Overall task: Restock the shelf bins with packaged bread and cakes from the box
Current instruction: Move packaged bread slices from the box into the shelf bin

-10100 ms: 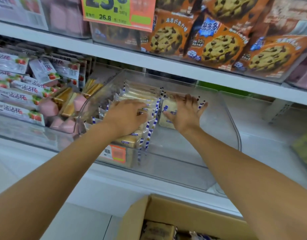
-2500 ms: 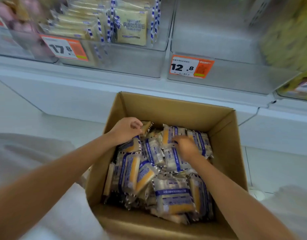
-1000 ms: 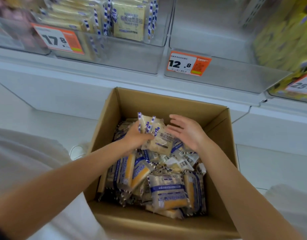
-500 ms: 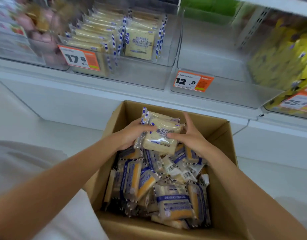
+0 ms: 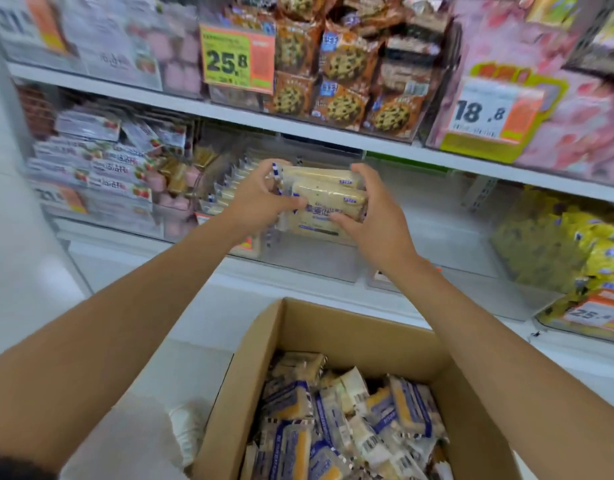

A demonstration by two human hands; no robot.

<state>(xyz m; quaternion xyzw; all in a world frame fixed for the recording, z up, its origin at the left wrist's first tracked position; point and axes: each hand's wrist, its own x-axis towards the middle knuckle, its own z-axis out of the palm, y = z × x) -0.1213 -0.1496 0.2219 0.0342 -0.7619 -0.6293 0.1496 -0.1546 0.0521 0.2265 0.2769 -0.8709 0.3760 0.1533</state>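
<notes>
Nearest, an open cardboard box (image 5: 367, 327) heaped with wrapped cakes (image 5: 333, 427). Above it, stacked bread packs (image 5: 326, 199) gripped at either end by left hand (image 5: 260, 202) and right hand (image 5: 378, 213), fingers curled round the wrappers. Just beyond, the clear shelf bin (image 5: 309, 258), partly filled with matching packs.

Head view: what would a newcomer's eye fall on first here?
The left hand and right hand grip a stack of bread packets at centre, held in front of a clear shelf bin. Below them an open cardboard box holds many blue-striped packets; above, a yellow 25.8 price tag sits beside cookie bags.
</notes>
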